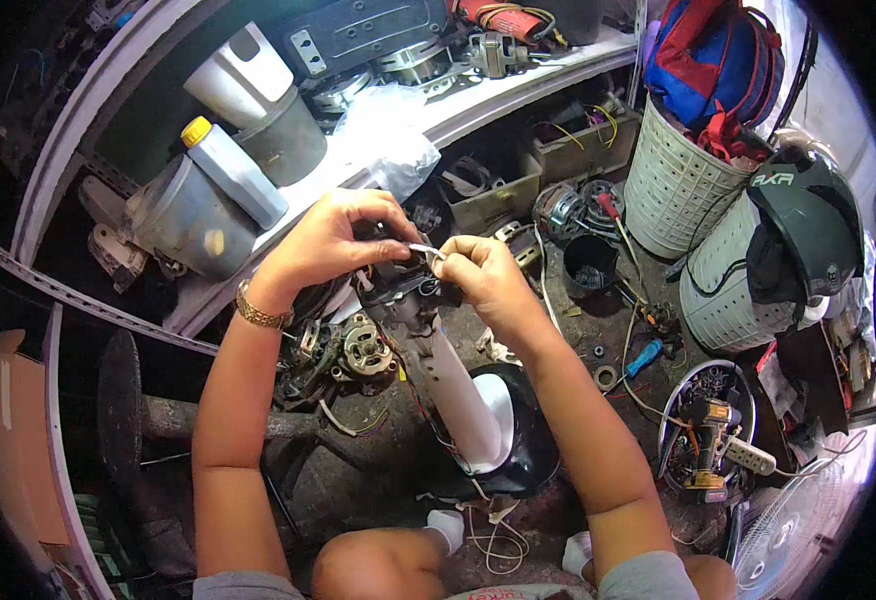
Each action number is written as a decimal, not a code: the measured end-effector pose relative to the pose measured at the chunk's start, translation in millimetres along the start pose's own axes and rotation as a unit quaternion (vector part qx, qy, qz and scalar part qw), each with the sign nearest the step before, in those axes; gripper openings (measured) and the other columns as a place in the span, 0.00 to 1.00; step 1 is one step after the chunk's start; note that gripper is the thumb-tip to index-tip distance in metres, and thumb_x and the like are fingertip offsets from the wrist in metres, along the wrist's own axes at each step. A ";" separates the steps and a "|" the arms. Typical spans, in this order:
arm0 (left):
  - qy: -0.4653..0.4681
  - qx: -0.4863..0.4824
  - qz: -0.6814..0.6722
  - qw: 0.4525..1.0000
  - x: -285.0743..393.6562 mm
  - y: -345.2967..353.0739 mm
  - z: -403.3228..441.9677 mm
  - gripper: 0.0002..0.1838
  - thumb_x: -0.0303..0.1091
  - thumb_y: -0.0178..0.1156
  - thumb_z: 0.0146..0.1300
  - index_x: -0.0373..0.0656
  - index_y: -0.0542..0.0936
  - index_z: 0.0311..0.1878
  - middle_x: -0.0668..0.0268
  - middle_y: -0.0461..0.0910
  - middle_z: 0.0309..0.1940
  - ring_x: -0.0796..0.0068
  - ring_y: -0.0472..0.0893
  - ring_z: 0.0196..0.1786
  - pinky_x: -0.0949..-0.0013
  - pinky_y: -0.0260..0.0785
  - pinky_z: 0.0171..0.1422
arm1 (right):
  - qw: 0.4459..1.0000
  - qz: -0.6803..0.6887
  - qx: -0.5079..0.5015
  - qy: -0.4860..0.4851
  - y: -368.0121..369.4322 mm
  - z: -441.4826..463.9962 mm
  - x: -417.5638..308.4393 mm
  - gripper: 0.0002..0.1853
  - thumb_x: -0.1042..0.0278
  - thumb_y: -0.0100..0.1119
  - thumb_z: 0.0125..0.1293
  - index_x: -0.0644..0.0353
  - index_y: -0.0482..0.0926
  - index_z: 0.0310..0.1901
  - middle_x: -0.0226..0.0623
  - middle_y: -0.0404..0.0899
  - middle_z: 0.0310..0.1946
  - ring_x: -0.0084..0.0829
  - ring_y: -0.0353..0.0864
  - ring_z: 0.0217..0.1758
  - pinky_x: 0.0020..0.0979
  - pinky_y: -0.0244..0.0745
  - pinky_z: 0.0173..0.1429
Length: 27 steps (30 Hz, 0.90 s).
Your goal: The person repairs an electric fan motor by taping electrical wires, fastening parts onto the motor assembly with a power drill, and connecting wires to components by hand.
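My left hand (pixel 343 240), with a gold-coloured watch band (pixel 263 308) at its wrist, pinches a short length of white cable (pixel 422 248). Close beside it, my right hand (pixel 486 278) has its fingers pressed together on the cable's other end. Both hands are above the dark motor head (pixel 403 300) of a stand fan. A white pole (pixel 455 395) carries that head and tilts up from a round black base (pixel 533 450). Thin wires run down along the pole. My fingers partly hide the cable ends and the top of the motor.
Loose fan motors (pixel 363 345) lie on the floor at left. A shelf (pixel 308 200) with containers stands behind. To the right are white baskets (pixel 673 190), a black helmet (pixel 803 225), a blue screwdriver (pixel 644 357) and a cordless drill (pixel 710 440) on a round basket of parts.
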State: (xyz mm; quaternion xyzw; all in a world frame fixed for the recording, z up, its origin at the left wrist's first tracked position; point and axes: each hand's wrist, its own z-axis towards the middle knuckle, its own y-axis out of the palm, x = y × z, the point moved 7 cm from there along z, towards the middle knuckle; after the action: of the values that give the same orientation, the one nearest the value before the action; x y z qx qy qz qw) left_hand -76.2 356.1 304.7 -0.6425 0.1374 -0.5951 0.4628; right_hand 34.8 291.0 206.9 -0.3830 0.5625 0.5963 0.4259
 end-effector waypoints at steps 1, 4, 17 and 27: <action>-0.008 0.015 -0.028 0.999 -0.8 -0.9 -1.4 0.07 0.30 0.71 0.55 0.40 0.83 0.33 0.66 0.81 0.33 0.74 0.79 0.38 0.69 0.71 0.46 | 1.000 -0.012 -0.014 0.003 1.3 0.4 0.4 0.10 0.66 0.57 0.61 0.60 0.77 0.25 0.20 0.70 0.20 0.13 0.62 0.22 0.23 0.57 0.26; -0.063 0.029 -0.041 0.997 -2.8 1.4 -2.9 0.02 0.24 0.66 0.54 0.40 0.83 0.30 0.65 0.81 0.37 0.72 0.79 0.42 0.68 0.71 0.49 | 0.999 0.035 -0.009 0.005 3.8 2.1 5.3 0.11 0.65 0.55 0.62 0.60 0.77 0.25 0.21 0.70 0.20 0.13 0.62 0.22 0.23 0.57 0.26; -0.026 -0.027 0.079 0.996 18.4 7.5 -5.7 0.10 0.38 0.72 0.50 0.45 0.84 0.31 0.66 0.82 0.43 0.67 0.78 0.49 0.64 0.67 0.58 | 0.996 0.049 -0.014 0.069 -0.3 5.9 9.1 0.06 0.67 0.57 0.63 0.60 0.77 0.34 0.28 0.78 0.25 0.18 0.76 0.25 0.24 0.76 0.25; -0.084 -0.053 0.203 0.974 21.6 17.0 2.8 0.10 0.35 0.72 0.49 0.43 0.80 0.29 0.66 0.78 0.36 0.68 0.78 0.44 0.67 0.68 0.53 | 0.992 -0.045 -0.065 0.103 1.0 11.7 12.2 0.07 0.68 0.59 0.61 0.59 0.80 0.40 0.26 0.79 0.32 0.16 0.77 0.31 0.23 0.78 0.34</action>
State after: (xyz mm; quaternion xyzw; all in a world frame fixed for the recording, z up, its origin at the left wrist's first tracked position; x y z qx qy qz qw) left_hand -61.8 332.5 306.0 -0.6724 0.2574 -0.4246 0.5490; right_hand 30.0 303.6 196.7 -0.4944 0.5456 0.5689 0.3663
